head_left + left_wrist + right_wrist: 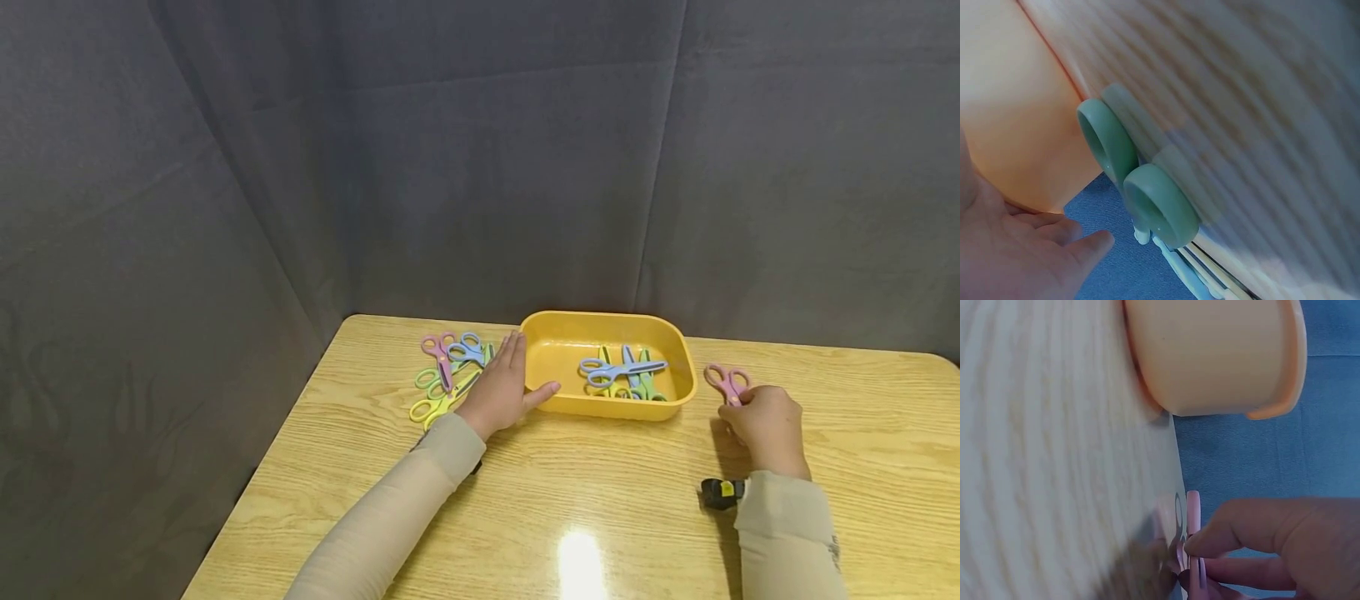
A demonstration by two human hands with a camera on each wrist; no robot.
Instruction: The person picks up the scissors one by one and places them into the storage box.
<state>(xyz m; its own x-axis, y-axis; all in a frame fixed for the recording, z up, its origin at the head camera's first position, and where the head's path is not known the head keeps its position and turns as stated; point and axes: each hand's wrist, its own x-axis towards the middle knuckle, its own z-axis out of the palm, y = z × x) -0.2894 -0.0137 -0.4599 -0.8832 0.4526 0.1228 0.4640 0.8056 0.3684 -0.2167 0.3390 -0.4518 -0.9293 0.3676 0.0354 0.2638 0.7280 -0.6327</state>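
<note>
My right hand (772, 425) pinches a pair of pink scissors (727, 382) to the right of the yellow bin (603, 408). In the right wrist view, the thumb and fingers grip the pink scissors (1194, 509) close over the table, handle loops pointing away. With fingers extended, my left hand (497, 390) lies against the bin's left end, thumb over its front rim. Inside the bin, blue scissors (628, 368) lie across several green, yellow and blue pairs. The left wrist view has green scissors handles (1163, 206) beside the left hand (1029, 256).
Left of the bin is a loose pile with pink scissors (444, 365), blue scissors (469, 348), yellow scissors (431, 408) and green ones, partly hidden by my left hand. A dark cloth (495, 167) hangs behind the wooden table (637, 492).
</note>
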